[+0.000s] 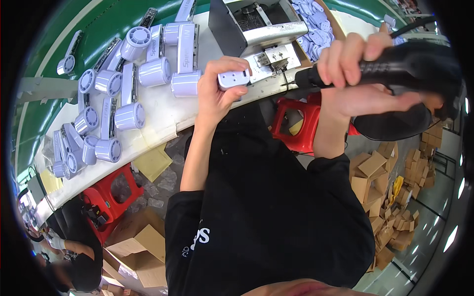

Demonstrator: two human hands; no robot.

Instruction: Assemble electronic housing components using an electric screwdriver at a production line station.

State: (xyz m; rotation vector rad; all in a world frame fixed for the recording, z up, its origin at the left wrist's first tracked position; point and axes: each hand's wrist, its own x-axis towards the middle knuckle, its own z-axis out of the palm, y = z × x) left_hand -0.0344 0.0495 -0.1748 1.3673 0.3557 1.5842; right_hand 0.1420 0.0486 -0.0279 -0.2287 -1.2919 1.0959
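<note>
My left hand (213, 91) is closed round a pale lavender plastic housing (233, 80), its end face with small holes turned up. In my right hand (345, 66) is a black electric screwdriver (410, 61), gripped round its body and lying almost level, bit toward the left. Its slim bit ends beside the metal pick-up plate (276, 59) of a screw feeder (269, 32), apart from the housing. Left of my left hand stand several lavender handheld fans (154, 72) with round heads down and handles up, some showing open handles with dark inner parts.
A cardboard box (335, 22) of loose lavender covers (313, 24) sits right of the feeder. Red stools (291, 126) stand under the white table (148, 129). Cartons (140, 241) lie on the floor at both sides. Another person (74, 251) works at the lower left.
</note>
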